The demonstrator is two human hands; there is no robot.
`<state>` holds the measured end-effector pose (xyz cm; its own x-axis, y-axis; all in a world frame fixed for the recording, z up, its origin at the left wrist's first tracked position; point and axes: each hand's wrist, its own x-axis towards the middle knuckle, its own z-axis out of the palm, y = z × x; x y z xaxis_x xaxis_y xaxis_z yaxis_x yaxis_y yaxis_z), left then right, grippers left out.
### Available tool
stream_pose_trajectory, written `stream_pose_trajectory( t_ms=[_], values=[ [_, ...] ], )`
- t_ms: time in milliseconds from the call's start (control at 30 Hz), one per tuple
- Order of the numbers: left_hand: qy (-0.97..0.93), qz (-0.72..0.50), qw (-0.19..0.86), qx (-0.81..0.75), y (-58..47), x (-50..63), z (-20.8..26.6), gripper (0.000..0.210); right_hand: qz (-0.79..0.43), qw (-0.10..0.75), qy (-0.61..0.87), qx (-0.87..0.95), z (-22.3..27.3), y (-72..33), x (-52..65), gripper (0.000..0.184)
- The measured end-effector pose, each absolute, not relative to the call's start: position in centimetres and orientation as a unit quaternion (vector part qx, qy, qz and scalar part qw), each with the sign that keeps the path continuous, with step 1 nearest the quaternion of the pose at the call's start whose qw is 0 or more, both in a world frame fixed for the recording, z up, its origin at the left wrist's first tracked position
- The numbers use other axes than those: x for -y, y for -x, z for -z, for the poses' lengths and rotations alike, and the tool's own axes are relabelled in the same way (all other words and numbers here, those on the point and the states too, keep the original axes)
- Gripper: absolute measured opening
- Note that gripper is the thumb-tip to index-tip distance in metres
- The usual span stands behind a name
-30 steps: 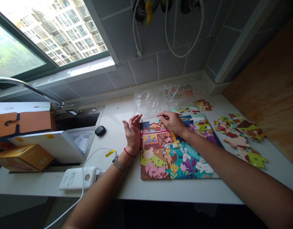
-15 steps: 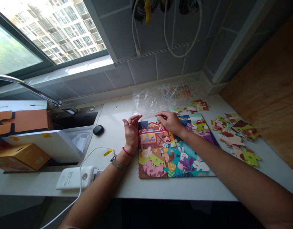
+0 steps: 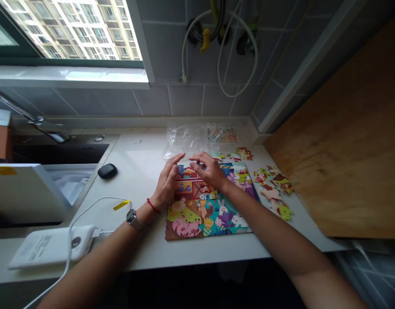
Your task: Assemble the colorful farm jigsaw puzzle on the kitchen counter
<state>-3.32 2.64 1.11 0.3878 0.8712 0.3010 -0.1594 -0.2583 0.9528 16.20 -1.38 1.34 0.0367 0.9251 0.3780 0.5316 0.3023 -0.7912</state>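
Note:
A colourful jigsaw puzzle [image 3: 213, 216] lies on the counter, its joined pieces showing a red barn, a pink pig and white rabbits. My left hand [image 3: 167, 180] rests along its upper left edge, fingers stretched out and nothing visible in them. Over the barn at the top edge is my right hand [image 3: 210, 171], its fingers curved and parted from the thumb. I see no piece between them. Part of the barn is hidden under the hands. Loose puzzle pieces [image 3: 271, 191] lie overlapping to the right of the puzzle, and a few more pieces [image 3: 244, 153] sit behind it.
Crumpled clear plastic wrap [image 3: 187, 139] lies behind the puzzle. To the left are a black oval object [image 3: 107, 171], a white power bank [image 3: 52, 244] with a cable, and a sink [image 3: 88, 152] with a white box [image 3: 26, 193] in it. A wooden panel [image 3: 329, 150] bounds the right side.
The view has shifted, so the puzzle sits further left. My left hand has leaned in over the puzzle's edge. My right hand's fingers have moved left across the barn, closer to the left hand.

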Motion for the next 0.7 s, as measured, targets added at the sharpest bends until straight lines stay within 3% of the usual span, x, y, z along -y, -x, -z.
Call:
stream_pose_trajectory(
  t_ms=[100,167,267,367,467,600,700],
  values=[
    [-0.687,-0.42,0.56,-0.197,3.6,-2.2,-0.9,0.067,-0.191,0.447,0.513,0.708,-2.6,-15.2,1.9,0.059],
    [-0.734,-0.376,0.545,-0.153,3.6,-1.9,-0.8,0.081,-0.189,0.399,0.511,0.738,-3.3,-14.2,2.1,0.067],
    [-0.78,-0.348,0.504,-0.129,3.5,-1.4,-0.5,0.1,-0.167,0.332,0.548,0.749,-4.3,-12.5,2.4,0.055],
    [-0.812,-0.341,0.463,-0.104,3.4,-1.3,0.2,0.093,-0.138,0.315,0.584,0.735,-5.3,-10.8,2.8,0.031],
    [-0.828,-0.367,0.417,-0.075,3.6,-1.6,1.0,0.087,-0.099,0.324,0.578,0.743,-6.0,-9.7,3.2,0.019],
    [-0.836,-0.379,0.385,-0.094,3.6,-1.6,1.3,0.088,-0.065,0.306,0.565,0.764,-6.4,-10.1,3.5,0.013],
    [-0.828,-0.397,0.378,-0.115,3.2,-1.6,1.1,0.084,-0.065,0.294,0.561,0.771,-6.5,-12.0,3.9,0.023]
  ],
)
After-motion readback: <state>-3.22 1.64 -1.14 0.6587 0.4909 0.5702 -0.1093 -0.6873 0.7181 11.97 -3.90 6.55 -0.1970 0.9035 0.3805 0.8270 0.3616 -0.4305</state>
